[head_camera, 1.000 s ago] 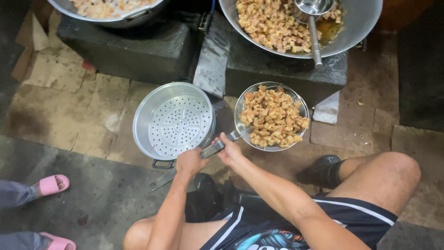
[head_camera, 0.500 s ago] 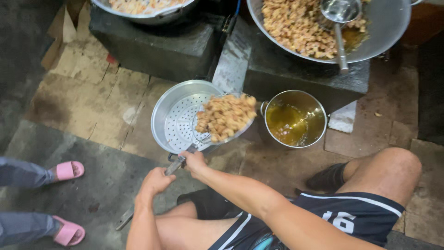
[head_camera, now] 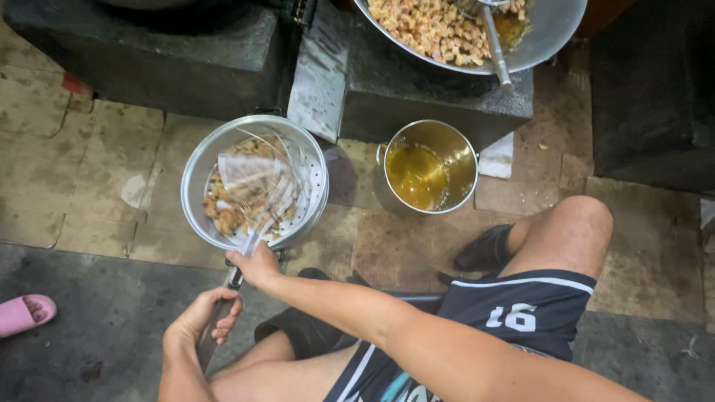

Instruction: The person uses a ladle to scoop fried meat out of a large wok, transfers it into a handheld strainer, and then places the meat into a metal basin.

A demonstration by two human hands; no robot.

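The right hand closes its fingers around the upper part of the long metal handle of a round wire skimmer, and the left hand curls around the lower end of the same handle, at about seven o'clock from the right hand. The skimmer is blurred, but its basket sits inside the round perforated aluminium colander, over the pile of golden-brown fried pieces that lies in the bottom of this colander. The colander stands on the worn stone floor, at twelve o'clock from both hands. At three o'clock from the colander, near but not touching, stands a round steel pot of yellow oil. At one o'clock from this pot, a large grey metal wok rests on a dark stove block; it holds more fried pieces, and a steel ladle leans in it with the handle pointing down over the rim. The person's bare knee and dark shorts are at four o'clock from the pot, and a black shoe is just below the pot. At the left edge, at nine o'clock from the left hand and well apart, there is another person's foot in a pink sandal.
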